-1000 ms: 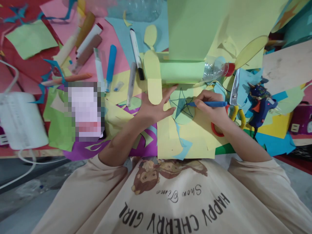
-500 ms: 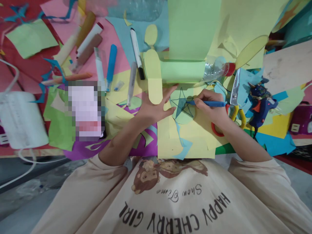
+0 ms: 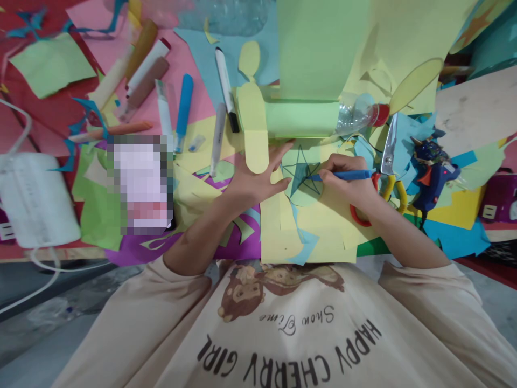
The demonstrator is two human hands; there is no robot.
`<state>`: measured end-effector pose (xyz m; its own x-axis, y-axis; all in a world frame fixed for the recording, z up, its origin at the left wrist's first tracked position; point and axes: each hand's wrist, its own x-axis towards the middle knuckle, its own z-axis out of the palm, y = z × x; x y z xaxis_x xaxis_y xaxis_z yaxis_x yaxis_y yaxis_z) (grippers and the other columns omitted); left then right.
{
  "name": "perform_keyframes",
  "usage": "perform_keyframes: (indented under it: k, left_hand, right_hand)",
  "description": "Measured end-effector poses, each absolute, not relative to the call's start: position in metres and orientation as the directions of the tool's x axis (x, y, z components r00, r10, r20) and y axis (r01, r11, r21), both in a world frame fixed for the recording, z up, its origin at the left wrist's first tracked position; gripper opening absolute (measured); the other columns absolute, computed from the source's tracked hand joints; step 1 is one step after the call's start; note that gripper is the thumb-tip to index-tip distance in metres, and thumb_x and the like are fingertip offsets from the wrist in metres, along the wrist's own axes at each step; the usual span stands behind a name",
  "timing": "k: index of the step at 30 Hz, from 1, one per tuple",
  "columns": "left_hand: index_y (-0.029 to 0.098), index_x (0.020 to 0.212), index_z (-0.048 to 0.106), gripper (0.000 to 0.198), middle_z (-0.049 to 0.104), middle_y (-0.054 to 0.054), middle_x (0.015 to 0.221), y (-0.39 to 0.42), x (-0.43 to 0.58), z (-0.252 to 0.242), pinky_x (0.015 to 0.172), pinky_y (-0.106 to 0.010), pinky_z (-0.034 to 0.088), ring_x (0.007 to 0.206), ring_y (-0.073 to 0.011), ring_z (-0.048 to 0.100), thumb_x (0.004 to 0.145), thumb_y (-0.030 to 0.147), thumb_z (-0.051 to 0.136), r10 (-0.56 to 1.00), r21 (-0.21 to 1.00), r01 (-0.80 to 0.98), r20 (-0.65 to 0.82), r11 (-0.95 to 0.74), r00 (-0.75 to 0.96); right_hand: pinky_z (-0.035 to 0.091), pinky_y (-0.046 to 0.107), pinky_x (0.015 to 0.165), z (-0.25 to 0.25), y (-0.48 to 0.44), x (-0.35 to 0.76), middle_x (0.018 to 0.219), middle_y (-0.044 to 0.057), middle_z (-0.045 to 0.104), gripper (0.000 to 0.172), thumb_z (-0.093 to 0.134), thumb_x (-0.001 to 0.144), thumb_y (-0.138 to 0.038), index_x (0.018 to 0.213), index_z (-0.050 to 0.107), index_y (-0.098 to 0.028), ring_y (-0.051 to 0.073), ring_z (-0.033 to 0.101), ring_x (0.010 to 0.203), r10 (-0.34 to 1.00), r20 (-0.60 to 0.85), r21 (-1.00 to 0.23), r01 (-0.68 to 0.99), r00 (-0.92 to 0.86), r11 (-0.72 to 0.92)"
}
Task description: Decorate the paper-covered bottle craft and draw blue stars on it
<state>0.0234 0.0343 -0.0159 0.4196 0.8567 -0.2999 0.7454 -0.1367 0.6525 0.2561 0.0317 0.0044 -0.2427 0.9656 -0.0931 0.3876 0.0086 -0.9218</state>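
Observation:
My right hand (image 3: 347,175) is closed around a blue marker (image 3: 355,175). The marker's tip rests on a pale green paper piece (image 3: 305,200), inside a drawn star (image 3: 299,173) whose middle and lower left point are coloured in blue. My left hand (image 3: 254,182) lies flat to the left of the star, thumb and fingers spread, its fingertips at the edge of the pale green piece. A rounded yellow paper strip (image 3: 257,152) overlaps the back of that hand. Just beyond both hands, a plastic bottle (image 3: 357,116) with a red cap lies wrapped in green paper.
Scissors (image 3: 388,156) with red and yellow handles lie by my right wrist, with a blue glue gun (image 3: 434,186) farther right. Several markers (image 3: 184,108) and paper scraps cover the left side. A phone (image 3: 143,183) and a white power adapter (image 3: 38,199) lie there too.
The marker's tip has shifted slightly left and down within the star, my right hand moving with it. My left hand has stayed in place.

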Motion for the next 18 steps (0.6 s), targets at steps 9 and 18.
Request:
perform_keyframes:
  k: [9,18]
  left_hand:
    - [0.031,0.160,0.031,0.074,0.058,-0.004,0.113,0.0361,0.0232,-0.0139,0.104,-0.040,0.041,0.103,-0.0214,0.055,0.092,0.037,0.058,0.833,0.649,0.749,-0.339,-0.131,0.438]
    - [0.030,0.161,0.031,0.073,0.057,-0.006,0.120,0.0354,0.0226,-0.0160,0.106,-0.042,0.039,0.102,-0.0208,0.055,0.093,0.039,0.057,0.832,0.663,0.737,-0.330,-0.131,0.445]
  right_hand:
    - [0.032,0.028,0.052,0.0016,0.0315,0.2563,0.055,-0.004,0.049,0.026,0.065,0.079,-0.028,0.060,0.048,-0.023,0.010,0.040,0.053,0.985,-0.083,-0.936,0.353,-0.154,-0.023]
    - [0.028,0.028,0.050,0.0038,0.0327,0.2561,0.051,-0.005,0.045,0.021,0.058,0.075,-0.022,0.057,0.047,-0.023,0.010,0.036,0.051,0.974,-0.051,-0.915,0.402,-0.219,0.043]
